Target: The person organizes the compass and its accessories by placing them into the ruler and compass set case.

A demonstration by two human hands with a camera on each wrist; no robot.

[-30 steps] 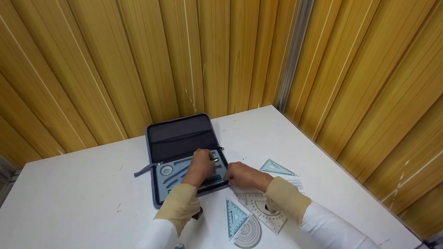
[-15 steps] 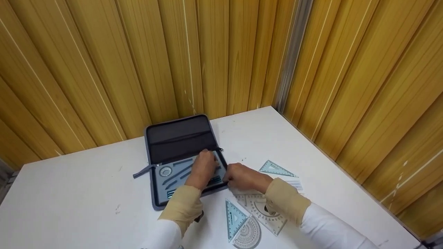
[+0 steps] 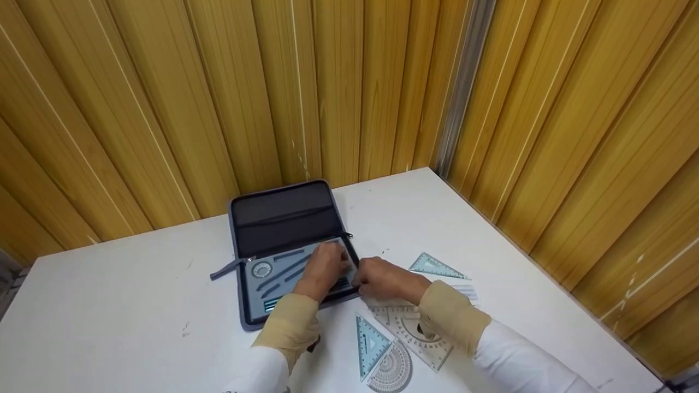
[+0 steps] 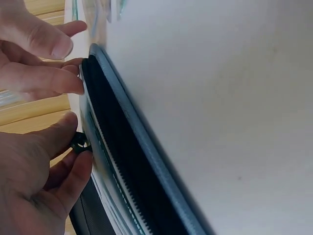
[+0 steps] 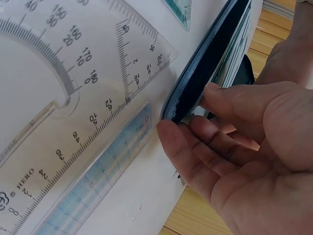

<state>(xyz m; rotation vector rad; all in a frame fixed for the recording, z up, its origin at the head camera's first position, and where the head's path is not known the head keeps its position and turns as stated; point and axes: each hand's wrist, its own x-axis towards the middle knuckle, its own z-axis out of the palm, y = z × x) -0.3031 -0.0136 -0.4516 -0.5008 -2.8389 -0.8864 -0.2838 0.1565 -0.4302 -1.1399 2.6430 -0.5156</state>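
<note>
An open zippered case [image 3: 284, 215] with a dark lid lies on the table, a grey fitted tray [image 3: 278, 281] inside it. Over the tray's right part, my left hand [image 3: 325, 267] pinches a small dark piece [image 4: 79, 142] between thumb and fingers; I cannot tell its kind. My right hand [image 3: 387, 278] grips the case's near right corner, thumb at the tray's edge and fingers round the outside in the right wrist view. A round dial-like disc [image 3: 261, 269] sits at the tray's left, near several shaped slots. Dark green leads packs [image 3: 271, 304] lie along its front.
Right of the case lie a blue set square [image 3: 371, 346], a half-round protractor [image 3: 390, 368], a large clear geometry template [image 3: 418, 333], a straight ruler [image 5: 98, 176] and another set square [image 3: 437, 266]. Yellow wood-look walls [image 3: 273, 98] border the white table [image 3: 136, 311].
My left hand has shifted slightly right over the tray, and the shiny piece seen by its fingers is now hidden in the head view. The right hand stays at the case corner.
</note>
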